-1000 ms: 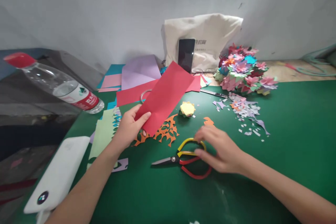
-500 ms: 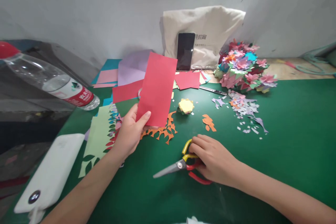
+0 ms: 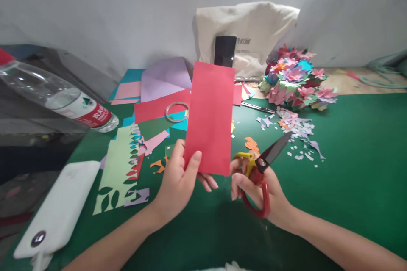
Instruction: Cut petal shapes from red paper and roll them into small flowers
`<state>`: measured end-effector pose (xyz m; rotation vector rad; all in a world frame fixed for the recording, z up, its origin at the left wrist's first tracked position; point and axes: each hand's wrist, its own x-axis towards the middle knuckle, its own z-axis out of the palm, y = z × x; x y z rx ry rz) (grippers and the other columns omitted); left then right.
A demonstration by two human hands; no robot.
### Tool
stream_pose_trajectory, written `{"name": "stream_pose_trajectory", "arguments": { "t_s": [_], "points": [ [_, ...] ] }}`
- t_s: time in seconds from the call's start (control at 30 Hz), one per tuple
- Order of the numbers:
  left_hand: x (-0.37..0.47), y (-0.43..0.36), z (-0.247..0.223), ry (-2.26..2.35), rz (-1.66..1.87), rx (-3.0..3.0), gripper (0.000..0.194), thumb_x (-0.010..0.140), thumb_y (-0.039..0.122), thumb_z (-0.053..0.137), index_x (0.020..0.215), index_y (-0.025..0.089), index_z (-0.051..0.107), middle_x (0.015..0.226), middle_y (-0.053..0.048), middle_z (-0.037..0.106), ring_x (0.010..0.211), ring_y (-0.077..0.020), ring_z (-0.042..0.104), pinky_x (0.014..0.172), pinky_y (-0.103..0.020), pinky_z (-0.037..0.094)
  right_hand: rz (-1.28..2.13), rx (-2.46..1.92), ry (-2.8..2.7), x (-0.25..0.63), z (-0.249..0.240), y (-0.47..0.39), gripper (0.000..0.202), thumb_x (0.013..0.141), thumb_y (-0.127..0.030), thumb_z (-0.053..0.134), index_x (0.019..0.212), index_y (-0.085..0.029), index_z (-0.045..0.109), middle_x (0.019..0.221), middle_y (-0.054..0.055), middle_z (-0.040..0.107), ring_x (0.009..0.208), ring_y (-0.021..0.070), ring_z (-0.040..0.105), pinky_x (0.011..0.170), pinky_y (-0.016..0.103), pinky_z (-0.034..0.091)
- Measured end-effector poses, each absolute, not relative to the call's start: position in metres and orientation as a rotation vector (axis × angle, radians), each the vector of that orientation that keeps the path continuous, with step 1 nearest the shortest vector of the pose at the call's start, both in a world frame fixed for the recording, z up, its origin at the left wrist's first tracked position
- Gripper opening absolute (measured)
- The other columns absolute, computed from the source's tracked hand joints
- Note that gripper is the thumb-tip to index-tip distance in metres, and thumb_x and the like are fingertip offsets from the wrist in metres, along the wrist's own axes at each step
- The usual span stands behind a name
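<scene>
A sheet of red paper [image 3: 210,118] stands upright in my left hand [image 3: 178,182], pinched near its lower left corner with the thumb in front and the other fingers behind. To its right, my right hand [image 3: 257,186] is closed around the scissors [image 3: 261,162], which have one yellow and one red handle. Their blades lie together and point up and to the right, away from the paper. Orange paper pieces [image 3: 251,144] lie behind the scissors. Only a sliver of the yellow folded paper piece [image 3: 233,126] shows past the red sheet's edge.
Coloured paper sheets, a tape roll [image 3: 177,112] and a light green sheet with leaf cutouts [image 3: 114,173] lie left. A white power bank [image 3: 60,207] and a water bottle [image 3: 73,101] flank them. Behind are a phone [image 3: 224,51], a cloth bag [image 3: 251,21], a cutter [image 3: 257,107], paper flowers [image 3: 295,76] and scraps.
The red sheet has moved right and turned more upright in my left hand. My right hand has lifted the scissors and turned them, so the blades now point up-right instead of left.
</scene>
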<state>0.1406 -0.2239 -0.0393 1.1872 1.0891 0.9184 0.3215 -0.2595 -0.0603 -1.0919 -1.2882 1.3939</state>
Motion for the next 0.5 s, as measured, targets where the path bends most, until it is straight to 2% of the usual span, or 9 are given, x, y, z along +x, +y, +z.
{"name": "stream_pose_trajectory", "arguments": {
  "t_s": [0.17,0.33,0.47,0.5],
  "points": [
    [0.151,-0.236,-0.043,1.028,0.862,1.158,0.025,0.092,0.049,0.05,0.104,0.029,0.04,0.064,0.002,0.069,0.049,-0.0206,0.069,0.044,-0.032,0.058,1.318,-1.099,-1.181,0.319,-0.063,-0.259,0.02,0.088,-0.032,0.067,0.084,-0.023,0.05,0.059,-0.005,0.058,0.045,0.012,0.061,0.044,0.023,0.05],
    [0.146,-0.24,-0.045,0.948,0.9,1.226,0.026,0.088,0.04,0.06,0.109,0.029,0.05,0.078,-0.001,0.072,0.055,-0.0185,0.069,0.052,-0.031,0.059,1.308,-1.075,-1.167,0.32,-0.06,-0.257,0.02,0.089,-0.03,0.065,0.081,-0.023,0.048,0.059,-0.005,0.059,0.046,0.012,0.06,0.046,0.024,0.051],
    [0.144,-0.242,-0.046,0.881,0.839,1.403,0.012,0.087,0.036,0.061,0.091,0.026,0.064,0.077,-0.003,0.07,0.061,-0.0176,0.066,0.057,-0.031,0.057,1.358,-1.031,-1.138,0.319,-0.065,-0.257,0.024,0.087,-0.029,0.067,0.08,-0.024,0.045,0.062,-0.007,0.056,0.045,0.0112,0.06,0.044,0.024,0.051],
    [0.145,-0.242,-0.046,0.876,0.797,1.419,0.015,0.088,0.038,0.058,0.085,0.025,0.065,0.074,-0.003,0.069,0.061,-0.0174,0.065,0.057,-0.03,0.056,1.374,-1.015,-1.127,0.319,-0.067,-0.258,0.024,0.086,-0.029,0.068,0.08,-0.024,0.045,0.065,-0.007,0.055,0.046,0.0107,0.06,0.043,0.023,0.051]
  ]
}}
